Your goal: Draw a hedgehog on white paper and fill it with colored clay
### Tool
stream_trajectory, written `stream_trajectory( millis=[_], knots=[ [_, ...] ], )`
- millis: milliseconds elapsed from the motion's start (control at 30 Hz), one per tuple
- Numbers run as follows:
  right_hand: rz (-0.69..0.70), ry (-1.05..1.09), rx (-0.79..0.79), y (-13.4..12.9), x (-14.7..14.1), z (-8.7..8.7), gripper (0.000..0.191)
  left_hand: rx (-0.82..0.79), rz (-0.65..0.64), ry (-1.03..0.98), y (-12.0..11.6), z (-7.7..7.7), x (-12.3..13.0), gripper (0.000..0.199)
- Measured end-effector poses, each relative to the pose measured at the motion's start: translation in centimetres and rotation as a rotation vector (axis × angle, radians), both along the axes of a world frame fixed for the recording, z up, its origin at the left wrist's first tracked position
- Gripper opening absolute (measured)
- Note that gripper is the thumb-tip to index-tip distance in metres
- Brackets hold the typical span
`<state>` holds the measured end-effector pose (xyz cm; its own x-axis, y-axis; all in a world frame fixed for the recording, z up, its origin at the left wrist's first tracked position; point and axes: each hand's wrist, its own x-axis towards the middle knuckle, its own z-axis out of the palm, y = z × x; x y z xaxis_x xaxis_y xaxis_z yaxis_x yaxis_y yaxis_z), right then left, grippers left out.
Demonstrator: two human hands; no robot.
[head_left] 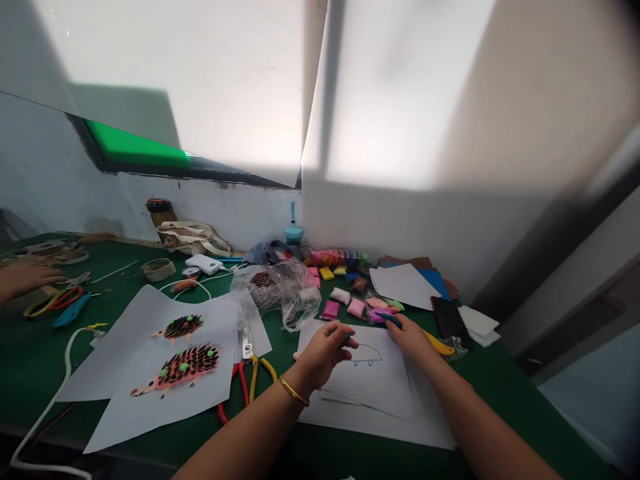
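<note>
My left hand, with a gold bangle at the wrist, is closed over the sheet with a small dark blue piece at its fingertips. The piece is mostly hidden, and I cannot tell its kind. My right hand grips a blue pen whose end points left, above the sheet's upper right part. Below the hands lies a white paper with a blue line drawing of a domed body on short legs. My left hand covers the drawing's left part.
Left are sheets with two hedgehog pictures, then scissors and red-handled pliers. Clay packets, a plastic bag and a black phone lie behind. Another person's hand is far left, near orange-handled scissors.
</note>
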<state>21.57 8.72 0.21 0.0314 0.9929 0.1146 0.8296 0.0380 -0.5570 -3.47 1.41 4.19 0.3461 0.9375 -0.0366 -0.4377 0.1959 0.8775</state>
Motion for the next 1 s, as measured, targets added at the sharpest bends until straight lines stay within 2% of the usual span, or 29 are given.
stream_trajectory(
  millis=[167, 267, 467, 567, 633, 700, 767, 800, 900, 1000],
  knots=[
    [0.031, -0.081, 0.018, 1.7, -0.9, 0.1, 0.037, -0.019, -0.021, -0.005, -0.7, -1.0, 0.7, 0.038],
    [0.025, -0.138, 0.052, 1.9, -1.1, -0.1, 0.035, -0.019, -0.050, -0.005, -1.0, -1.4, 0.9, 0.036],
    [-0.088, -0.257, 0.128, 0.3, -0.4, -1.1, 0.041, -0.020, -0.042, -0.013, -1.2, -1.9, 1.0, 0.047],
    [-0.071, -0.244, 0.259, -1.1, -0.8, -0.8, 0.052, -0.043, -0.050, -0.101, -1.1, -2.1, 1.1, 0.048],
    [-0.005, -0.155, 0.406, -2.4, -1.7, -0.1, 0.050, -0.085, -0.038, -0.147, -1.3, -2.1, 1.4, 0.052],
    [0.131, -0.022, 0.535, -4.0, -3.2, 0.7, 0.047, -0.129, -0.008, -0.161, -1.8, -1.9, 2.0, 0.047],
    [0.261, 0.072, 0.607, -6.0, -5.1, 1.3, 0.049, -0.139, 0.001, -0.175, -2.4, -1.6, 2.7, 0.035],
    [0.329, 0.098, 0.631, -7.0, -6.2, 1.4, 0.050, -0.127, -0.012, -0.193, -2.6, -1.4, 3.0, 0.037],
    [0.528, 0.071, 0.582, -10.1, -9.3, 1.7, 0.063, -0.139, -0.104, -0.262, -2.5, -1.1, 3.6, 0.051],
    [0.653, 0.087, 0.496, -12.5, -11.5, 2.4, 0.072, -0.216, -0.058, -0.316, -2.0, -1.1, 3.9, 0.076]
  ],
)
